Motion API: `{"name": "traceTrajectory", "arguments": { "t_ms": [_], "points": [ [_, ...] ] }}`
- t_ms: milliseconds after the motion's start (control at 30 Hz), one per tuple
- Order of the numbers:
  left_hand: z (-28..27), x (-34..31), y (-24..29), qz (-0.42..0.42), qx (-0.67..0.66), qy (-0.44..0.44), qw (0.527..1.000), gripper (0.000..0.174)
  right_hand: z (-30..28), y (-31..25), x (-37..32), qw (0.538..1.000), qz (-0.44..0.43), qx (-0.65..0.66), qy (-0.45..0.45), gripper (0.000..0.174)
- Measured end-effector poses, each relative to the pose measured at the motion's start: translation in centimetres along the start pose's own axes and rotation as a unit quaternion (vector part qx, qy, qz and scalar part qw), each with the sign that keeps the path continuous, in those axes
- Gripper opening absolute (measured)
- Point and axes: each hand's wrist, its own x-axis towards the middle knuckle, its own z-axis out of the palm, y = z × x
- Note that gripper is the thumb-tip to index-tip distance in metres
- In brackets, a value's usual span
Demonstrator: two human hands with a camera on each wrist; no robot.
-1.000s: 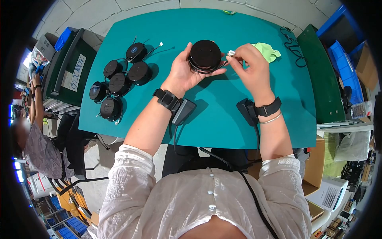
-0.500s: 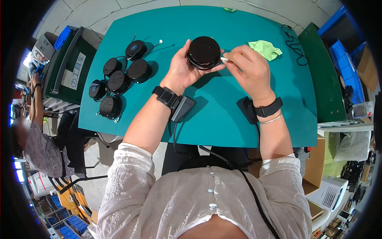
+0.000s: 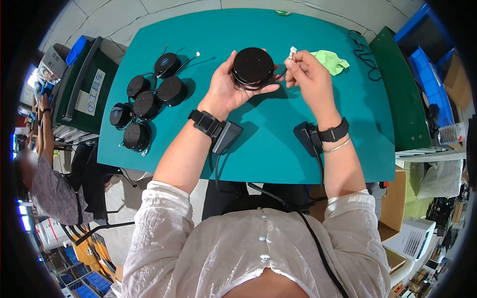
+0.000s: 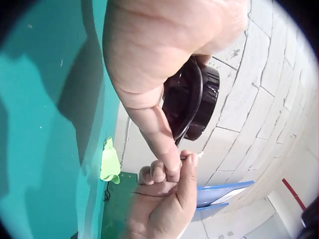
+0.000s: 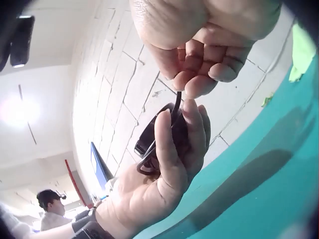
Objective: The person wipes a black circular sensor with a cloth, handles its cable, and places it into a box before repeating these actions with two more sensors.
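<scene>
A round black puck-shaped device (image 3: 253,65) with black cable wound round its side rests in the left hand (image 3: 227,92), palm up, thumb and fingers around it. The right hand (image 3: 312,82) pinches the cable's end between thumb and index finger, and a white connector (image 3: 293,50) sticks out above the fingertips. In the right wrist view the cable (image 5: 177,102) runs from the device (image 5: 177,129) up to the pinching fingers. The left wrist view shows the device (image 4: 192,99) partly hidden behind the left hand (image 4: 154,59).
Several similar black devices (image 3: 147,105) with cables stand grouped on the left of the green table (image 3: 258,144). A light green cloth (image 3: 330,62) and a black cable (image 3: 365,57) lie at the right. Another person (image 3: 54,184) is at the far left; a green cabinet (image 3: 402,99) stands right.
The right hand moved toward the device, then back away and slightly up, with the connector now pointing upward. A longer stretch of cable shows between the hands. The left hand keeps holding the device.
</scene>
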Motion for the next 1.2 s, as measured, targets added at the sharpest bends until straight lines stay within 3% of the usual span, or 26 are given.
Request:
{"name": "traceTrajectory", "arguments": {
  "t_ms": [233, 667, 867, 933, 967, 1033, 1200],
  "points": [
    [-0.4, 0.0, 0.2, -0.009, -0.019, -0.028, 0.999, 0.061, -0.3, 1.2, 0.5, 0.984, 0.091, 0.137, -0.062, 0.018],
    [-0.1, 0.0, 0.0, -0.008, 0.013, -0.01, 1.0, 0.061, -0.2, 1.3, 0.5, 0.988, 0.088, 0.117, -0.057, 0.017],
    [-0.1, -0.1, -0.1, -0.011, -0.007, 0.003, 1.0, 0.061, 0.2, 1.6, 0.4, 0.998, 0.012, 0.052, -0.014, 0.014],
    [-0.2, 0.0, 0.0, -0.013, -0.012, 0.004, 1.0, 0.061, 0.4, 1.1, 0.1, 0.997, -0.07, -0.036, 0.024, 0.012],
    [-0.6, 0.1, 0.0, -0.018, -0.034, -0.017, 0.999, 0.062, 0.4, 0.8, -0.1, 0.997, -0.07, -0.036, 0.023, 0.012],
    [-0.5, 0.0, 0.1, -0.022, -0.055, -0.037, 0.998, 0.064, 0.4, 0.2, -0.3, 0.969, -0.165, -0.175, 0.052, 0.01],
    [-0.2, -0.1, 0.1, -0.016, -0.01, -0.018, 1.0, 0.059, 0.3, -0.5, -0.5, 0.94, -0.242, -0.234, 0.054, 0.011]
  ]
}}
